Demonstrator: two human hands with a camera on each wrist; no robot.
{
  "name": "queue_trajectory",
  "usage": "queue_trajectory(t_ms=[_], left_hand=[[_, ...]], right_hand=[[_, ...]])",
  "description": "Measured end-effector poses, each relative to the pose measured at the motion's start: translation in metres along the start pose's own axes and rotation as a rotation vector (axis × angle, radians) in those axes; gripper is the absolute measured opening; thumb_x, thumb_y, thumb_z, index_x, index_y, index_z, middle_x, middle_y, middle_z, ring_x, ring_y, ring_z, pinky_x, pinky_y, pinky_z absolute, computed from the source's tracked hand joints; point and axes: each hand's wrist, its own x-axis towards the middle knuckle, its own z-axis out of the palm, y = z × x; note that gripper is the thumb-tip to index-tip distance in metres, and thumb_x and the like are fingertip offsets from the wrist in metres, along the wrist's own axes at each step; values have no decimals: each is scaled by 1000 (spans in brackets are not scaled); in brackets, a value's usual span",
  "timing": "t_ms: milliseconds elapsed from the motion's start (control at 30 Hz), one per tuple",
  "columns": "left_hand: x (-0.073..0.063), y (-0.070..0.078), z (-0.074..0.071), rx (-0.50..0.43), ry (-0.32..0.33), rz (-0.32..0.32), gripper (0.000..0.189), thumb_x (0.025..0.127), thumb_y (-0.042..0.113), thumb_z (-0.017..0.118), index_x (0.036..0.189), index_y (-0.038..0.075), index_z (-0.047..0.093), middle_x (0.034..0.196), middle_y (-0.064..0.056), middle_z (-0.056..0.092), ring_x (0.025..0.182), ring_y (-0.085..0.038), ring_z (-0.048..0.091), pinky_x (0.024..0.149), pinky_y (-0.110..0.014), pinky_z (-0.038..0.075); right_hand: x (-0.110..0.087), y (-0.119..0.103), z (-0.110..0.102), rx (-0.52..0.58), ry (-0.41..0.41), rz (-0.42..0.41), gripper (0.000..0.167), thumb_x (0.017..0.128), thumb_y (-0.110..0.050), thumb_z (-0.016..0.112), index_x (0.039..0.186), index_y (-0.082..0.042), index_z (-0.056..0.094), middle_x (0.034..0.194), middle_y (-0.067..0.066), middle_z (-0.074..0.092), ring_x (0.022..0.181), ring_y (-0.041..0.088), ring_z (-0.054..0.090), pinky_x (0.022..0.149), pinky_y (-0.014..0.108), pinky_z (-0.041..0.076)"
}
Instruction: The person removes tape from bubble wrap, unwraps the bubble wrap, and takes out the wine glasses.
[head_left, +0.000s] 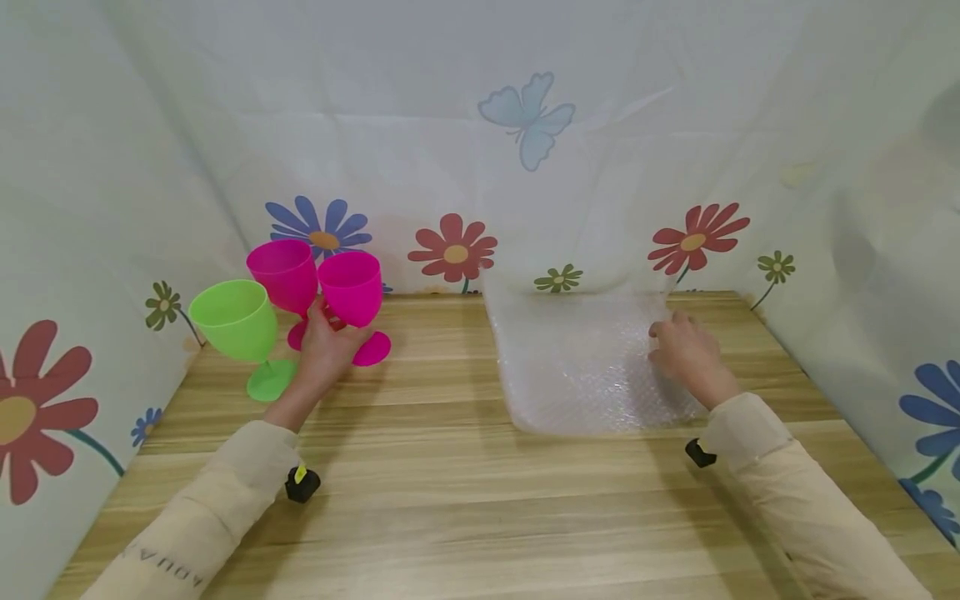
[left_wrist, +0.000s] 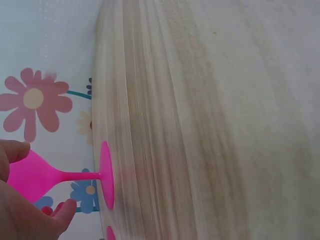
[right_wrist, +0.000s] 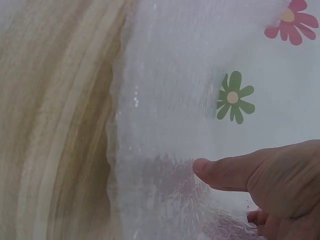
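Observation:
A pink plastic goblet (head_left: 351,287) stands upright at the left of the table. My left hand (head_left: 326,350) curls round it, with the bowl between thumb and fingers in the left wrist view. A second pink goblet (head_left: 283,271) is just behind and left of that hand. To their left stands a green goblet (head_left: 236,321). A sheet of clear bubble wrap (head_left: 577,367) lies right of the middle. At its right edge is my right hand (head_left: 690,358); the right wrist view has its thumb (right_wrist: 220,172) extended over the wrap, apart from the other fingers, which are partly hidden.
The wood-grain table (head_left: 450,508) runs back to a white wall cloth (head_left: 420,150) printed with flowers and a butterfly. The same cloth hangs along both sides. The bubble wrap's far end curls up near the back wall.

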Motion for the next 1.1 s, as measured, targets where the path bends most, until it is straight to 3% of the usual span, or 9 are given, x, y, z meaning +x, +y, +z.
queue_trajectory(t_ms=[333,600,733,867,1100], left_hand=[[-12,-5,-10,110,-65,96,84,95,12,72,156,-7,17,147,-32,38,134,-48,41,111,-58,40],[-31,-4,-18,187,-142,82,87,97,15,69,158,-9,11,152,-34,31,137,-52,39,109,-62,42],[-39,-2,-22,212,-181,93,87,97,15,68,158,-9,11,155,-34,27,138,-52,39,109,-63,41],[-48,-2,-25,284,-177,175,83,97,13,69,156,-12,17,153,-34,31,136,-52,40,108,-64,42],[-64,-5,-33,443,-145,336,77,95,11,73,153,-14,29,151,-34,33,139,-52,34,108,-69,38]], right_hand=[[-5,-4,-6,18,26,17,40,92,-10,77,126,8,65,117,33,50,107,50,52,78,62,53],[-8,-1,-11,29,70,10,43,92,-10,76,127,10,62,120,35,48,111,53,50,81,66,49],[-10,1,-11,1,113,-2,45,90,-10,78,126,11,63,120,35,49,114,53,47,91,69,45],[-12,0,-11,-43,160,-26,45,89,-12,80,125,10,65,125,35,50,120,54,44,101,70,39],[-22,-8,-14,-69,211,-67,52,90,-17,80,131,9,62,137,35,46,132,54,37,107,72,34]])
